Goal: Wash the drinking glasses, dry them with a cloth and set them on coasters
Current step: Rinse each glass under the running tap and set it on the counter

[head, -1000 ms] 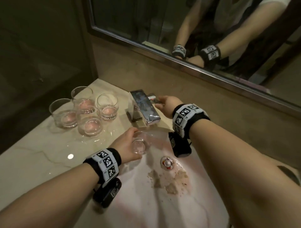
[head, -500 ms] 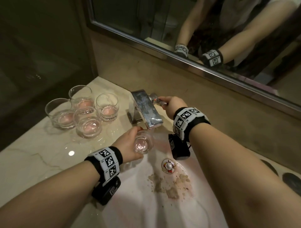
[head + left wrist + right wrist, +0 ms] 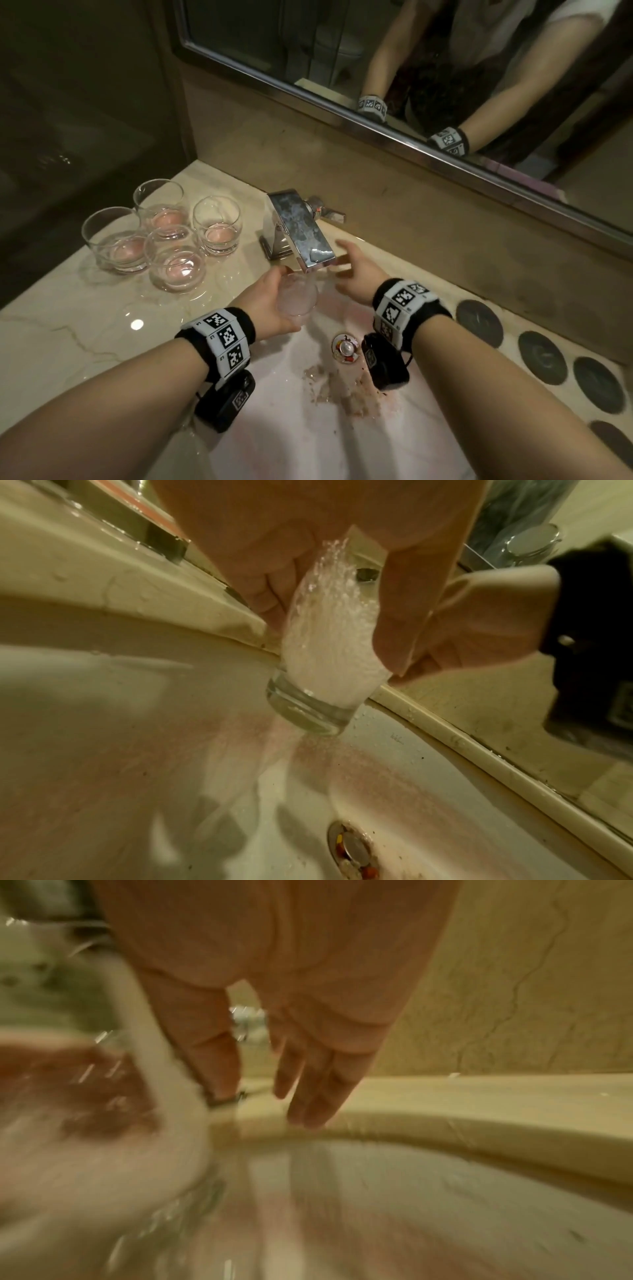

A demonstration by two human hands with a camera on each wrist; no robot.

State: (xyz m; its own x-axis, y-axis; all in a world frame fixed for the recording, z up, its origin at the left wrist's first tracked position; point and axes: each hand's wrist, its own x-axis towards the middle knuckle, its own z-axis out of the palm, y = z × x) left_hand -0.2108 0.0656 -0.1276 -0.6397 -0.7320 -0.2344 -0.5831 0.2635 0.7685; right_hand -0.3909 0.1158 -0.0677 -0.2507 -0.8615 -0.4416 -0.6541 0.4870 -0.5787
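Head view: the left hand [image 3: 263,301] grips the glass [image 3: 297,297] under the faucet [image 3: 301,236], over the sink [image 3: 308,428]. The right hand [image 3: 356,270] hovers beside it, fingers spread, empty.

Left wrist view: foaming water fills the glass [image 3: 325,653].

Right wrist view: blurred; straight fingers [image 3: 308,1085].

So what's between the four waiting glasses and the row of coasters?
In the head view: the faucet, and the sink where the left hand holds a glass under it.
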